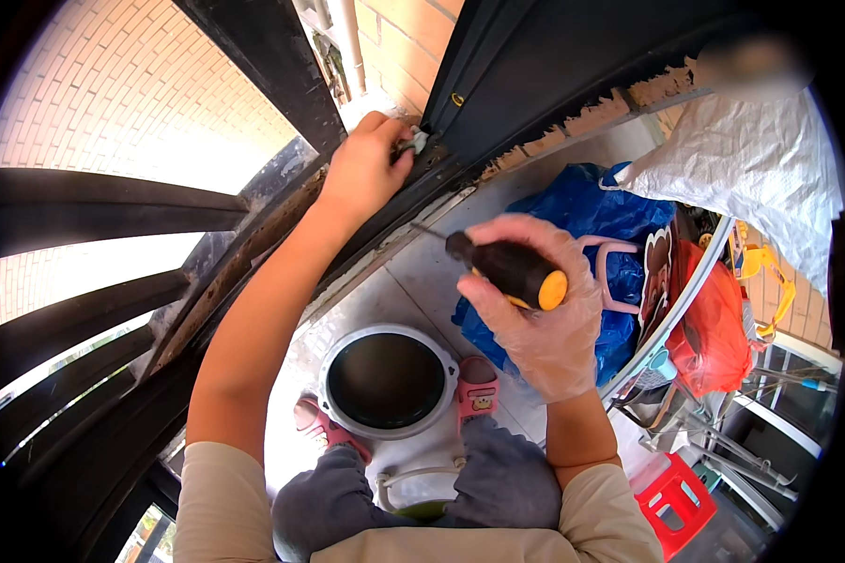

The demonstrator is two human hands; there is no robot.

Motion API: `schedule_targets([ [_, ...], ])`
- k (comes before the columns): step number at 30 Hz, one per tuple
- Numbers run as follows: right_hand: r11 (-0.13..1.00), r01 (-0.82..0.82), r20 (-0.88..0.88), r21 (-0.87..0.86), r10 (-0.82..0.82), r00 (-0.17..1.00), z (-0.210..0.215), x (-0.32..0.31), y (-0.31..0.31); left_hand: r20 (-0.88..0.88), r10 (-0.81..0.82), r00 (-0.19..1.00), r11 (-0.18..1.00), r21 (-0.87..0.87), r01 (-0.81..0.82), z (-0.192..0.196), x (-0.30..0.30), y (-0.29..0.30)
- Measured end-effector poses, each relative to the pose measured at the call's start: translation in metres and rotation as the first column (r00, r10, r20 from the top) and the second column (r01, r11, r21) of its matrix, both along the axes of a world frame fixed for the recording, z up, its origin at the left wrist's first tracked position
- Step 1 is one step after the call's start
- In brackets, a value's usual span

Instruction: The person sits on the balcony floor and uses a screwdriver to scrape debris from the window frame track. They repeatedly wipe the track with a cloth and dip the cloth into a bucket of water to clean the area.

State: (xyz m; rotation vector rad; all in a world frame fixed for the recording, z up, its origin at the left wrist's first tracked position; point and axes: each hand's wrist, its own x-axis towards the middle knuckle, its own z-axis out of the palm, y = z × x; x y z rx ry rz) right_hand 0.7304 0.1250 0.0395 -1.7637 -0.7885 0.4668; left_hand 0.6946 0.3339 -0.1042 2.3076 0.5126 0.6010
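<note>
Gloved right hand [540,319] grips black screwdriver [509,269] beside blue bag [582,211].

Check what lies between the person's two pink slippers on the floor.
In the head view, a round white bucket with a dark inside stands between the pink slippers.

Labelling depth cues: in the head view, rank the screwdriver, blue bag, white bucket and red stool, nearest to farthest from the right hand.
1. screwdriver, gripped in the right hand.
2. blue bag, just behind the hand.
3. white bucket, lower left, between the feet.
4. red stool, bottom right.
</note>
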Motion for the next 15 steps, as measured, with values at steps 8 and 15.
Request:
schedule_targets([
  [8, 0.987, -0.085, 0.359, -0.133, 0.128, 0.925, -0.006, 0.007, -0.001, -0.092, 0.028, 0.995, 0.993, -0.111, -0.038, 0.005, -0.002, 0.002],
  [15, 0.997, -0.065, 0.34, -0.042, 0.075, 0.937, -0.007, 0.012, 0.0, 0.078, -0.029, 0.997, 0.999, 0.042, 0.026, -0.005, -0.001, 0.001],
])
